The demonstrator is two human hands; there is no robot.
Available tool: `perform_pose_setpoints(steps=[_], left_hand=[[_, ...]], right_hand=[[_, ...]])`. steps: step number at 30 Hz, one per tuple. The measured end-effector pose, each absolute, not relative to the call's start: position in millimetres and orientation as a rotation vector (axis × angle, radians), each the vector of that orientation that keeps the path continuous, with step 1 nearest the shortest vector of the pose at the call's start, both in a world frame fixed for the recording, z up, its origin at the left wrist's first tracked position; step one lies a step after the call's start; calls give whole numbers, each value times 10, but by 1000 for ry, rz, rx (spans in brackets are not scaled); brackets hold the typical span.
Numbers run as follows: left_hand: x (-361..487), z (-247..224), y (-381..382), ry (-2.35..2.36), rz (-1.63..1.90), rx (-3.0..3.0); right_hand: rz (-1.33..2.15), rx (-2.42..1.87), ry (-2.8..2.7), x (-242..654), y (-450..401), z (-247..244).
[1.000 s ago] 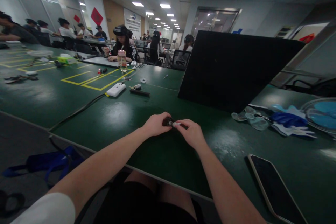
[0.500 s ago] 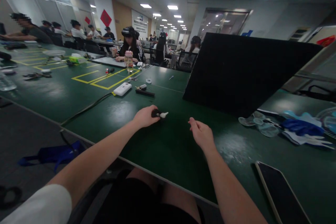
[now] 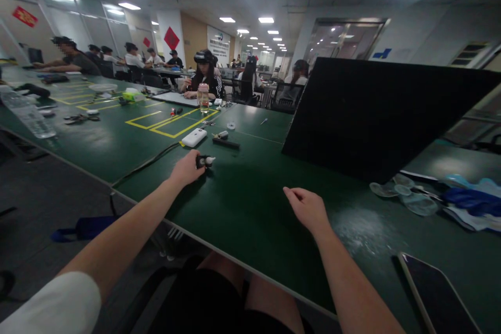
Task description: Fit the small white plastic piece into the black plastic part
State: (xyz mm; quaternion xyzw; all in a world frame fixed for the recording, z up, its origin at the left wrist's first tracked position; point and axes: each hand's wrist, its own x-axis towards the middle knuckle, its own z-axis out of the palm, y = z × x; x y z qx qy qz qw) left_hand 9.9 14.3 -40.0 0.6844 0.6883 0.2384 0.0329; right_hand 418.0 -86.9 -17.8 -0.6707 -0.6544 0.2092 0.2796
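Observation:
My left hand point(image 3: 187, 169) is closed around a small dark thing with a white pointed tip point(image 3: 204, 162), low over the green table point(image 3: 235, 203). Its white tip points to the right, and my fingers hide part of its dark body. Beyond that hand lie a white box-shaped device point(image 3: 194, 138) with a cable and a dark bar point(image 3: 226, 142) with a small metal-looking piece beside it. Off to the right, my right hand point(image 3: 309, 210) is held above the table with its fingers curled and pressed together; whether anything is inside them is hidden.
A large black panel point(image 3: 376, 115) stands tilted at the right back. Right of it lie a clear-bladed fan piece point(image 3: 415, 199) and blue and white gloves point(image 3: 473, 201). A phone point(image 3: 434, 292) rests at the near right. A pink-lidded bottle point(image 3: 203, 99) stands before a seated person point(image 3: 203, 75).
My left hand has moved left across the table, carrying the dark thing with the white tip. My right hand stays curled at nearly the same place. The view has turned slightly left.

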Motion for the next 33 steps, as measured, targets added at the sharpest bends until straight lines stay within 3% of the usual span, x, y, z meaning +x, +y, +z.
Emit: perform_pose_setpoints(steps=[10,18,24,33], left_hand=[[195,-270,-108,2249,662,2479],[-38,-488,149,2389,1084,1839],[-47,-603,568,2018,1426,1514],[1240,-561,680,1428,1111,1770]], right_hand=[[504,-1739,-1850,4146,-882,-179],[555,-1754,-1850,4172,-854,-260],[590,-1800,-1801,4174,-863,-227],[459,-1872,-1804,4165,-866,-177]])
